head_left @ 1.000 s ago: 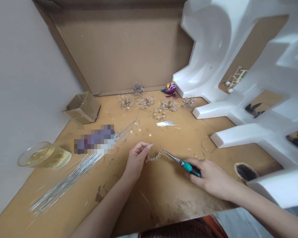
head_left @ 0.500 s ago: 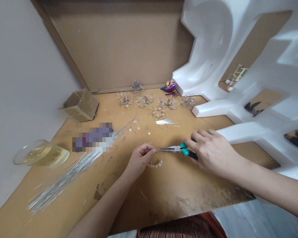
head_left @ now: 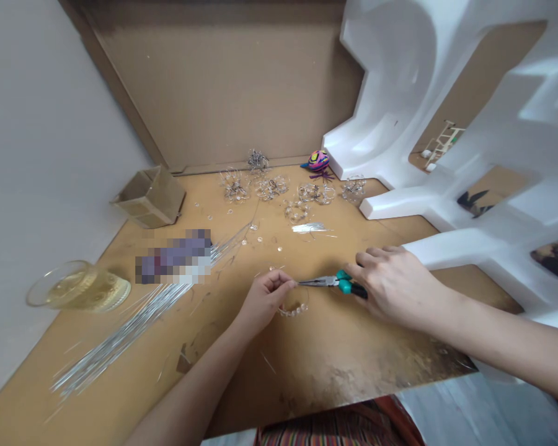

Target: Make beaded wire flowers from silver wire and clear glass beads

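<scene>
My left hand (head_left: 270, 301) pinches a thin wire ring strung with clear beads (head_left: 294, 311); the ring hangs below its fingertips. In my right hand (head_left: 393, 282) are long-nose pliers (head_left: 328, 281) with green and black handles, the fingers wrapped round the grips. The pliers' tips point left and reach the wire right at my left thumb and fingertip. Whether the jaws are closed on the wire is too small to tell. Several loose clear beads (head_left: 279, 249) lie on the wooden table just beyond my hands.
A long bundle of straight wires (head_left: 134, 337) lies on the left, near a glass of yellowish liquid (head_left: 86, 291) and a cardboard box (head_left: 151, 198). Several beaded wire coils (head_left: 272, 187) line the back. Short cut wires (head_left: 309, 228) lie mid-table. A white moulded structure (head_left: 400, 204) borders the right.
The pliers' jaws have come closer together, and their handles have shifted slightly left. My left hand and the beaded ring have moved a little to the right.
</scene>
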`<action>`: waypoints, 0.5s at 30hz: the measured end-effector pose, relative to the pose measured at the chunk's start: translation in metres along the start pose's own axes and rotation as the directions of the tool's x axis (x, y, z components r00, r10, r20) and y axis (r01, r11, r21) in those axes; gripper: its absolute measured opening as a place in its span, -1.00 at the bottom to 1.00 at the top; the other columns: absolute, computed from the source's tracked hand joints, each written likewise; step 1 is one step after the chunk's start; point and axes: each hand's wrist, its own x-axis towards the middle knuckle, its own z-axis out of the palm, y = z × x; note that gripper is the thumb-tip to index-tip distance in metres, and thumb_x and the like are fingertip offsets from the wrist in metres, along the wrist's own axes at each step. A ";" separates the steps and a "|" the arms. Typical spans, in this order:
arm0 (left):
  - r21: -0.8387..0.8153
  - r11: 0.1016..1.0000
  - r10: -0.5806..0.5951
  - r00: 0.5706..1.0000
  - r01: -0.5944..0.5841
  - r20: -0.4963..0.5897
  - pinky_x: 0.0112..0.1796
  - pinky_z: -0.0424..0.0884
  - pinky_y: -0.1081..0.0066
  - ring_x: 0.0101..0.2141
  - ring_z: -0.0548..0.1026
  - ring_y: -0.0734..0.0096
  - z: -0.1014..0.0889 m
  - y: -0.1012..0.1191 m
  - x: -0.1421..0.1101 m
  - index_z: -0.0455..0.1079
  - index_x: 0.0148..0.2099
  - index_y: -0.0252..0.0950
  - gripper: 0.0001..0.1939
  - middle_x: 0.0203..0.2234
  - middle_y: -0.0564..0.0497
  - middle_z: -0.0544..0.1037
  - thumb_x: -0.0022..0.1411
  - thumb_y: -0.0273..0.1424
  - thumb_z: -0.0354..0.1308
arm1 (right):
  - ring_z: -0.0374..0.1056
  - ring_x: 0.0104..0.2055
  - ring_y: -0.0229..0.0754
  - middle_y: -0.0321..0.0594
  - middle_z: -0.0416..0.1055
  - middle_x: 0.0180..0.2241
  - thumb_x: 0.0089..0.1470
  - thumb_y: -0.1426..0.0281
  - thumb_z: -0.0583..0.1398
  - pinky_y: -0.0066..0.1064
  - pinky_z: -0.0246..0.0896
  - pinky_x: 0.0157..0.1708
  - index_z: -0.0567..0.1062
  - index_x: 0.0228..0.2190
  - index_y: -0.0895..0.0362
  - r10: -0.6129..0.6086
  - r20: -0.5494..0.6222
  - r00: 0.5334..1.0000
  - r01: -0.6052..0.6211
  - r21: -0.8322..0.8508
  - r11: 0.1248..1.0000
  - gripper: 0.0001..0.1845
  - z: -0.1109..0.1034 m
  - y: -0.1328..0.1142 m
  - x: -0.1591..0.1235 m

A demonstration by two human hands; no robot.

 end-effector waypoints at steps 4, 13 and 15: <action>-0.034 0.999 -0.006 1.000 0.006 0.008 -0.63 0.18 0.58 -0.71 0.19 0.64 0.000 -0.001 0.000 0.36 -0.48 -0.32 -0.80 -0.75 0.19 0.22 -0.02 -0.27 0.18 | 0.21 -0.46 -0.19 -0.17 0.35 -0.51 -0.04 0.29 0.10 -0.37 -0.25 -0.49 0.41 -0.44 0.13 0.038 0.018 0.999 -0.038 0.003 0.999 -0.82 0.001 0.001 0.000; -0.020 1.000 -0.002 1.000 0.002 0.002 -0.65 0.16 0.58 -0.72 0.18 0.65 0.000 -0.001 0.000 0.36 -0.48 -0.33 -0.79 -0.76 0.19 0.21 -0.01 -0.26 0.17 | 0.20 -0.45 -0.17 -0.17 0.33 -0.52 -0.03 0.32 0.10 -0.36 -0.23 -0.47 0.41 -0.46 0.13 0.012 -0.003 1.000 -0.012 -0.004 1.000 -0.85 -0.001 0.000 -0.001; -0.013 1.000 -0.002 1.000 0.002 0.003 -0.66 0.15 0.58 -0.72 0.19 0.64 0.000 0.000 0.000 0.36 -0.48 -0.32 -0.78 -0.76 0.20 0.21 -0.01 -0.25 0.17 | 0.20 -0.47 -0.18 -0.17 0.34 -0.53 -0.05 0.32 0.11 -0.36 -0.24 -0.49 0.41 -0.46 0.14 0.010 0.002 1.000 -0.010 -0.004 1.000 -0.85 -0.001 0.000 0.000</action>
